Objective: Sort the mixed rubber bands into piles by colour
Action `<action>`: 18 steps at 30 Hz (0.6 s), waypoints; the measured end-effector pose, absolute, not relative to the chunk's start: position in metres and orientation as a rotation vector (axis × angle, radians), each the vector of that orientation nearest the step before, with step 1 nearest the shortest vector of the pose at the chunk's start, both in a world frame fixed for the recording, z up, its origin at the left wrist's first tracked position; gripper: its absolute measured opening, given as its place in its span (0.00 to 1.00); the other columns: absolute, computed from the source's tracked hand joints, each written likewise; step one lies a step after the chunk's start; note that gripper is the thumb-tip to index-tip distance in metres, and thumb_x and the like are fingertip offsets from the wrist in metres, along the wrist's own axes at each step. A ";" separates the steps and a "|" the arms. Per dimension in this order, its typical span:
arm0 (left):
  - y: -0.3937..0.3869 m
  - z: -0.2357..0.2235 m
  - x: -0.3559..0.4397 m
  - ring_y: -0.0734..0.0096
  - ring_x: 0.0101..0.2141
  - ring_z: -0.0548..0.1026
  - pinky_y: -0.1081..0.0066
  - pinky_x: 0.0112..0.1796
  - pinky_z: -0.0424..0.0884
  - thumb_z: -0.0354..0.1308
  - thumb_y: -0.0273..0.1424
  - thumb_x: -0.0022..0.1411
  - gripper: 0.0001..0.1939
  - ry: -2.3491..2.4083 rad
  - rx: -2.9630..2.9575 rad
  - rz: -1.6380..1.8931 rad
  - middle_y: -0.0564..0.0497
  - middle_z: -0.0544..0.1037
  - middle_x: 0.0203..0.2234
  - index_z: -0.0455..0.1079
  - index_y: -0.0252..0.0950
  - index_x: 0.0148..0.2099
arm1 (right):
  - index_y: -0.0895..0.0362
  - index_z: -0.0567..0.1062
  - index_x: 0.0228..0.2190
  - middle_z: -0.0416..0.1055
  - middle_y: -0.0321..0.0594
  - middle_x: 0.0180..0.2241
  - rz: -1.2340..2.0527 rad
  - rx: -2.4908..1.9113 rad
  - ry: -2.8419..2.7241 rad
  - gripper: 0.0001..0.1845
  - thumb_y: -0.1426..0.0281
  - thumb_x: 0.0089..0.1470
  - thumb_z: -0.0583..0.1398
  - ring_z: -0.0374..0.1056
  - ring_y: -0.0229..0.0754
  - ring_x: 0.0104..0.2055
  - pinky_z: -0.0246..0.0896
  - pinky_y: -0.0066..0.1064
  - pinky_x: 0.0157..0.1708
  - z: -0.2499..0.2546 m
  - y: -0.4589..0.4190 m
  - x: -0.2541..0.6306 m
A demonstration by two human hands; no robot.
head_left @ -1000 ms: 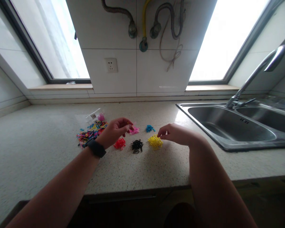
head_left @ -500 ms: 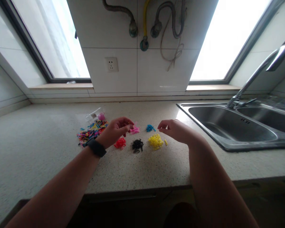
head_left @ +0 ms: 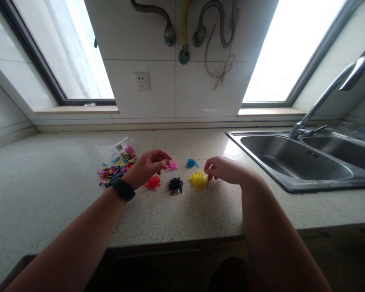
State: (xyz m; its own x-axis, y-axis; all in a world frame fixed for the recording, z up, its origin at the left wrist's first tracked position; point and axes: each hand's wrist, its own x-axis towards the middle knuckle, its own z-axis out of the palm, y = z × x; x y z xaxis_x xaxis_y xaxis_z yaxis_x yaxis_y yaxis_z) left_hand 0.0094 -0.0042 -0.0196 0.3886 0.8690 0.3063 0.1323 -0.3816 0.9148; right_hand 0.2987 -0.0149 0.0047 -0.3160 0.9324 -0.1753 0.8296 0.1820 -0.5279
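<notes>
My left hand [head_left: 152,165], with a dark watch on the wrist, hovers beside a small pile of pink rubber bands [head_left: 172,165]. Its thumb and index finger are pinched; what sits between them is too small to make out. At the right edge of a pile of yellow rubber bands [head_left: 198,180], my right hand [head_left: 221,168] points its closed fingertips down, and they hide whatever they touch. Red bands [head_left: 153,183] lie below my left hand, black bands [head_left: 175,185] lie between the red and yellow piles, and blue bands [head_left: 192,163] lie behind the yellow.
A mixed heap of coloured bands [head_left: 115,169] lies left of my left hand, with a clear plastic bag [head_left: 121,147] behind it. The steel sink [head_left: 292,158] and its tap [head_left: 325,95] are on the right. The counter's front edge [head_left: 176,244] runs close to me.
My right hand has come down toward the yellow pile and its fingers have curled in. A loose yellow band beside that pile no longer shows. My left hand has barely moved.
</notes>
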 end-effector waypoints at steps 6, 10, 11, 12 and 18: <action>-0.006 -0.018 0.010 0.79 0.24 0.68 0.77 0.24 0.68 0.61 0.34 0.61 0.08 0.886 1.778 1.053 0.52 0.74 0.28 0.72 0.34 0.40 | 0.57 0.76 0.34 0.80 0.42 0.30 0.751 -1.652 -2.223 0.06 0.71 0.55 0.59 0.70 0.39 0.26 0.59 0.29 0.23 0.002 -0.013 0.300; -0.008 -0.016 0.012 0.79 0.24 0.68 0.76 0.25 0.69 0.61 0.34 0.61 0.08 0.893 1.766 1.043 0.52 0.73 0.28 0.72 0.34 0.40 | 0.57 0.77 0.33 0.78 0.41 0.29 0.571 -1.509 -2.188 0.07 0.68 0.56 0.59 0.67 0.37 0.26 0.57 0.30 0.24 0.000 -0.010 0.295; -0.009 -0.015 0.013 0.78 0.24 0.68 0.76 0.25 0.69 0.61 0.34 0.61 0.09 0.893 1.758 1.042 0.53 0.73 0.28 0.72 0.34 0.39 | 0.57 0.77 0.32 0.77 0.41 0.29 0.530 -1.442 -2.181 0.08 0.66 0.57 0.59 0.66 0.37 0.26 0.56 0.30 0.25 -0.001 -0.010 0.291; -0.009 -0.015 0.014 0.78 0.25 0.68 0.76 0.25 0.69 0.61 0.34 0.61 0.09 0.892 1.750 1.042 0.52 0.73 0.28 0.72 0.33 0.39 | 0.56 0.77 0.32 0.76 0.40 0.29 0.499 -1.367 -2.169 0.08 0.65 0.57 0.59 0.65 0.37 0.27 0.56 0.30 0.26 -0.002 -0.010 0.287; -0.011 -0.014 0.016 0.78 0.26 0.69 0.76 0.25 0.69 0.62 0.33 0.60 0.08 0.852 1.696 1.051 0.53 0.73 0.28 0.72 0.34 0.39 | 0.56 0.76 0.34 0.71 0.35 0.26 0.551 -1.065 -2.056 0.09 0.63 0.57 0.61 0.60 0.35 0.26 0.54 0.29 0.27 -0.011 -0.014 0.250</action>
State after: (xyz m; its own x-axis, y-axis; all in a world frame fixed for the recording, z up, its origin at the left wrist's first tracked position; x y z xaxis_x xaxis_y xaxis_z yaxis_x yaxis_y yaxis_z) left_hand 0.0160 -0.0111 -0.0139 0.3919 0.8801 0.2680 0.0794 -0.3226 0.9432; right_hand 0.2498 -0.0139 -0.0105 -0.3789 0.8261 0.4171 0.5070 0.5623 -0.6533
